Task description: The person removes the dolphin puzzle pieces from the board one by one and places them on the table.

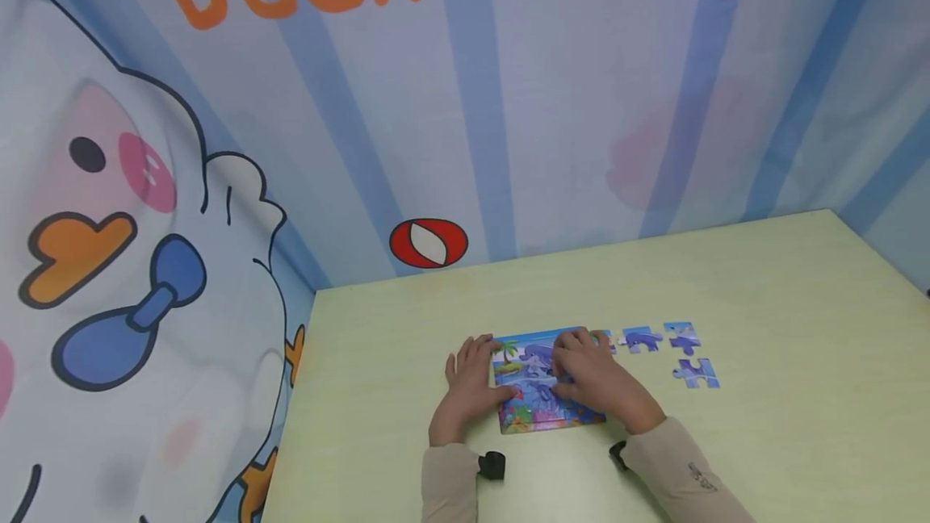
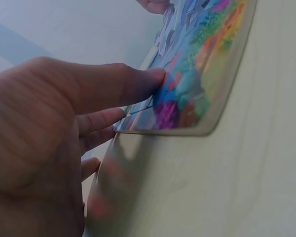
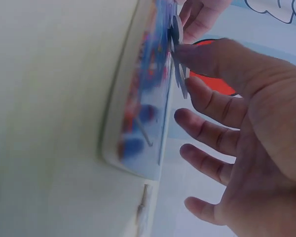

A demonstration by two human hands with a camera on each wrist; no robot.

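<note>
A jigsaw puzzle (image 1: 534,418) with a dolphin sea scene lies in a flat frame on the table. My left hand (image 1: 471,388) rests at its left side, thumb on the picture and the straight fingers along the left edge. Over the right part of the puzzle, my right hand (image 1: 597,374) pinches a puzzle piece (image 3: 179,74) between thumb and index finger. The other right fingers are spread loosely. In the right wrist view this piece is tilted, seen edge-on, close above the picture. My right hand covers part of the puzzle in the head view.
Loose puzzle pieces lie right of the frame: a dolphin piece (image 1: 643,339), a corner piece (image 1: 681,336) and a lower one (image 1: 697,374). Another piece (image 1: 609,340) shows partly behind my right hand. A striped cloth backdrop (image 1: 552,103) stands along the table's back edge.
</note>
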